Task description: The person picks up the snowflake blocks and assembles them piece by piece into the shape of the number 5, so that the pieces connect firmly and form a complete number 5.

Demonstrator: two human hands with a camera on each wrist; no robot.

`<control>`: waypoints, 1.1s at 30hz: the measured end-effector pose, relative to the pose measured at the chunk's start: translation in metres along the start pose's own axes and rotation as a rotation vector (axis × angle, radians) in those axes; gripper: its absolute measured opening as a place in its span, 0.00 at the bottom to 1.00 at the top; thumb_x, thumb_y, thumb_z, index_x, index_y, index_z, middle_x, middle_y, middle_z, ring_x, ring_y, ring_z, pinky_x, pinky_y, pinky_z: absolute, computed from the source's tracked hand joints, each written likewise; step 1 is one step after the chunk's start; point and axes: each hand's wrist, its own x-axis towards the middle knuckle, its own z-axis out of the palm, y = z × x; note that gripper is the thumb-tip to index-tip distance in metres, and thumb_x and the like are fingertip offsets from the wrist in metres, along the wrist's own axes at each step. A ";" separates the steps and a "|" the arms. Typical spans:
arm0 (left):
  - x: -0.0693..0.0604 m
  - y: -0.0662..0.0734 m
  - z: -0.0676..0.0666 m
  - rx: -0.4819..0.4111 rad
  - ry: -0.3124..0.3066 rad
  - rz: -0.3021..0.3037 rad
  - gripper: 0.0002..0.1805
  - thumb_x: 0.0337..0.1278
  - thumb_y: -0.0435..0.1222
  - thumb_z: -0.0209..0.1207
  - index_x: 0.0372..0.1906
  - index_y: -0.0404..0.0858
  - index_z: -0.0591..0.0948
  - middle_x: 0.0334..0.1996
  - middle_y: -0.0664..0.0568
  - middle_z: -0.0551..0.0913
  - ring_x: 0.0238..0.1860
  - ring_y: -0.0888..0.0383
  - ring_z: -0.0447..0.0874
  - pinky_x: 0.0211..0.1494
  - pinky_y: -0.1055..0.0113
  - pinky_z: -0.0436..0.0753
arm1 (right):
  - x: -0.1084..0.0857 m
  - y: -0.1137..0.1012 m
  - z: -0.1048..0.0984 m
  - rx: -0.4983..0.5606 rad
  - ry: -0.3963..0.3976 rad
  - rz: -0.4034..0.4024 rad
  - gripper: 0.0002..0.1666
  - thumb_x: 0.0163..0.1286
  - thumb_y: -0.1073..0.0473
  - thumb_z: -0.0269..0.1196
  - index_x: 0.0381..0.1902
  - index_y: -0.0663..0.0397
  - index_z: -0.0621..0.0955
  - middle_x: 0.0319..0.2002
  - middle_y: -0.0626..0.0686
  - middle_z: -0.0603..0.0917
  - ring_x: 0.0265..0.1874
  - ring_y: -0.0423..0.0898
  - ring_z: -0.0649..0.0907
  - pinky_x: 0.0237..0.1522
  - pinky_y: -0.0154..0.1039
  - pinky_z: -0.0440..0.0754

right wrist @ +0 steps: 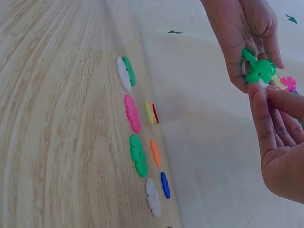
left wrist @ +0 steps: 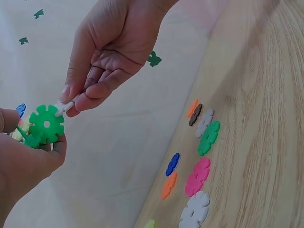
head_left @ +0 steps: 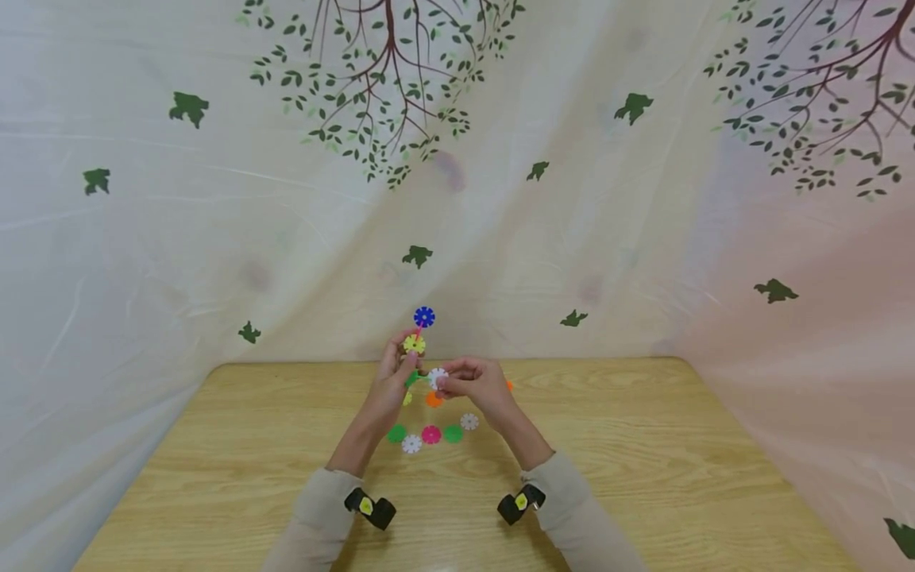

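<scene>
Above the table's far part, my left hand [head_left: 388, 388] grips a joined chain of notched plastic discs. At its top is a blue disc [head_left: 424, 317], then an edge-on pink one, then a yellow disc [head_left: 415, 344]. Lower in the same hand, the left wrist view shows a green disc [left wrist: 46, 114] facing the camera, with another green piece [left wrist: 32, 140] set across it. My right hand [head_left: 484, 391] pinches a white disc [head_left: 437, 375] between thumb and fingertips. The white disc touches the green disc's edge; whether their notches interlock I cannot tell. Fingers hide part of the chain.
Loose discs lie flat on the wooden table [head_left: 608, 445] below the hands: green [head_left: 396, 434], white [head_left: 411, 444], pink [head_left: 431, 434], orange [head_left: 434, 400], blue [left wrist: 173, 164] and brown [left wrist: 195, 115] among them. Behind the table hangs a printed cloth [head_left: 500, 262].
</scene>
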 end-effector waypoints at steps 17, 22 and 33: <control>0.000 0.003 -0.002 -0.085 -0.005 -0.007 0.25 0.83 0.35 0.37 0.78 0.45 0.56 0.56 0.47 0.67 0.50 0.57 0.71 0.55 0.73 0.76 | 0.002 -0.005 0.001 -0.007 -0.029 -0.030 0.15 0.67 0.71 0.67 0.48 0.78 0.80 0.30 0.46 0.91 0.29 0.40 0.90 0.41 0.46 0.90; 0.000 0.005 -0.004 -0.093 -0.027 -0.013 0.26 0.83 0.35 0.39 0.79 0.43 0.54 0.60 0.40 0.68 0.58 0.50 0.71 0.59 0.72 0.78 | 0.002 -0.005 -0.002 -0.009 -0.047 -0.016 0.15 0.68 0.70 0.66 0.49 0.77 0.80 0.31 0.46 0.91 0.30 0.41 0.90 0.45 0.53 0.89; 0.003 0.001 -0.013 0.023 -0.122 -0.082 0.37 0.76 0.34 0.53 0.81 0.54 0.51 0.62 0.38 0.73 0.63 0.48 0.74 0.72 0.45 0.73 | 0.002 -0.006 -0.010 -0.039 -0.057 0.042 0.15 0.71 0.67 0.65 0.51 0.74 0.81 0.36 0.55 0.92 0.32 0.43 0.91 0.51 0.59 0.86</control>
